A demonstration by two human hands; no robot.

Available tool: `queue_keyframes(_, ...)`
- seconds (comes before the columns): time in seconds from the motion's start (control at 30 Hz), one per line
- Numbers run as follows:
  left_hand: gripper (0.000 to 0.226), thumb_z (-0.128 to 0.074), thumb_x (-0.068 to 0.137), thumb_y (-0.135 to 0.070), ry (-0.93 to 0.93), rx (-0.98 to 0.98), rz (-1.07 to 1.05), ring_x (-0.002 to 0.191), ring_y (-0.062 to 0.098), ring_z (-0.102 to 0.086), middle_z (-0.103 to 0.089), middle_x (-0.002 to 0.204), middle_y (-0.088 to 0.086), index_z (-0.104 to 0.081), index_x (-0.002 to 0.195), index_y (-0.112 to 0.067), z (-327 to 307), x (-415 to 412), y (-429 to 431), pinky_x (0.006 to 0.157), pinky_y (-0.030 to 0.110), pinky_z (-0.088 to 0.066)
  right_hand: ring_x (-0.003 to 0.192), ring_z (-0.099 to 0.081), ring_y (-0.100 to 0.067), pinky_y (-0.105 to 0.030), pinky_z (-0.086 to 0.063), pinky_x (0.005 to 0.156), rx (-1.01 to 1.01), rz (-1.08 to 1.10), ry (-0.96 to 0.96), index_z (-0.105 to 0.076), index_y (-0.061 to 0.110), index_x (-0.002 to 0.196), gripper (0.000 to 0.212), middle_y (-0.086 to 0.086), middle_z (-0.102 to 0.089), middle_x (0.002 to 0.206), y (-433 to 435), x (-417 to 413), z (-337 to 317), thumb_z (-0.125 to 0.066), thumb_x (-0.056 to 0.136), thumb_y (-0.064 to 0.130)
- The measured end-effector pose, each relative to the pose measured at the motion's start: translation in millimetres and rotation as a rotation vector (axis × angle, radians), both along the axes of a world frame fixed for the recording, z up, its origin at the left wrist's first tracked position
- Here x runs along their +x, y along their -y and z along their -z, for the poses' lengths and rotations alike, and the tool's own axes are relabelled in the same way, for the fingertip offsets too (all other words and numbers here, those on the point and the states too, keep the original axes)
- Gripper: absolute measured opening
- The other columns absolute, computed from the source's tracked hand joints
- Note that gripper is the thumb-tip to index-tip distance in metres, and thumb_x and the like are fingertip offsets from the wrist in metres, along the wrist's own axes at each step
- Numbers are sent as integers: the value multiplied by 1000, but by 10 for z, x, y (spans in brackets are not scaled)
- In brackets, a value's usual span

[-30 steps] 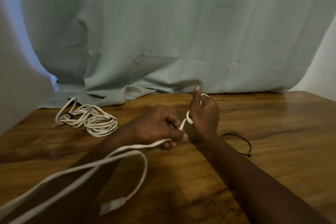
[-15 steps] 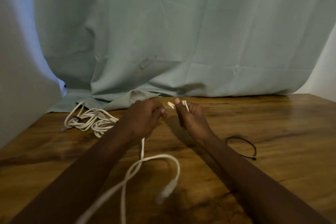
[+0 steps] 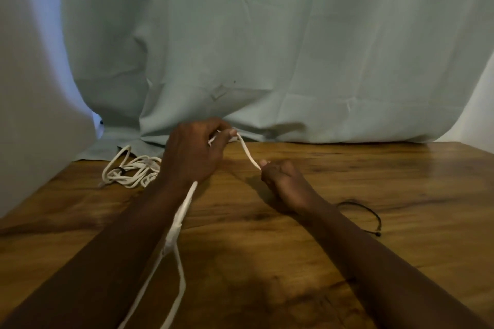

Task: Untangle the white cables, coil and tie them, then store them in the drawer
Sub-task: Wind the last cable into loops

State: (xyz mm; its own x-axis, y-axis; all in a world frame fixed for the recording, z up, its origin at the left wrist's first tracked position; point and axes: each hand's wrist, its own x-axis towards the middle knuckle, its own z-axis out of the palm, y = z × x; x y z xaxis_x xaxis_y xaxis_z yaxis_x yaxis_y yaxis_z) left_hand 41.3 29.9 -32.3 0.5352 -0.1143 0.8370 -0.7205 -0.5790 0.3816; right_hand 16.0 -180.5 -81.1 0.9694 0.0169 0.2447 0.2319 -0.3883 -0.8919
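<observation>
1. White flat cable (image 3: 247, 153) is stretched btwn both hands above the wooden tabletop (image 3: 347, 262); its long tail drops from under the left hand (image 3: 192, 157) and runs toward the near edge, doubled, w/ what looks like a plug partway down, blurred.
2. Left hand fingers (image 3: 226, 139) are closed, pinching the cable's upper stretch. Right hand (image 3: 284, 184) is curled closed, nipping the lower end of that stretch at thumb & forefinger.
3. Second bunch of white cable (image 3: 131, 172) lies on the tabletop at far left, touching the pale cloth (image 3: 294, 48), w/ a dark band round it. Black tie (image 3: 369, 215) lies loose by the right forearm.
4. Handling, my guess: light, limp, no stiffness, so it sags & twists where unsupported. Smooth jacket prob slips thru a loose pinch.
5. Best hold: pinch the flat faces near the end, feed loops over the other hand, keep light tension. Don't yank at the plug.
6. No drawer in view.
</observation>
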Motion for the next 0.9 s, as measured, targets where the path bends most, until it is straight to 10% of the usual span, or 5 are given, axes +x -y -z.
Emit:
queue_keyframes(0.13,24,-65,99,-43,54,-93,-95,68,12,-65,-70,73,-8,-80,98,-24,-1,100,-150,63,33,-53,45,-15,-15,-31,-11,46,357,-408,-237,-39,20,61,54,1,-26,53,-241,-117,-127,-32,108,44)
queue_keyframes(0.3,29,-62,97,-52,-122,-40,-218,79,23,-69,-71,74,-3,-80,98,-30,124,180,-108,66,32,-47,40,-12,-11,-25,-11,41,775,-829,-432,-34,26,61,42,6,-17,48,-276,-90,-214,-38,100,41)
queue_keyframes(0.6,24,-58,99,-44,-212,746,46,101,23,-66,-72,109,2,-70,110,-26,396,1,352,79,34,-47,35,-16,-10,-22,-27,38,1252,-484,-225,-41,23,52,40,7,-15,44,1,69,-206,-43,91,29)
queue_keyframes(0.9,16,-54,101,-37,-298,935,76,90,18,-58,-66,107,3,-57,112,-26,379,-139,559,75,33,-42,40,-30,-11,-26,-32,49,1309,-283,-96,-42,23,65,37,6,-31,46,-67,20,-232,-47,96,42)
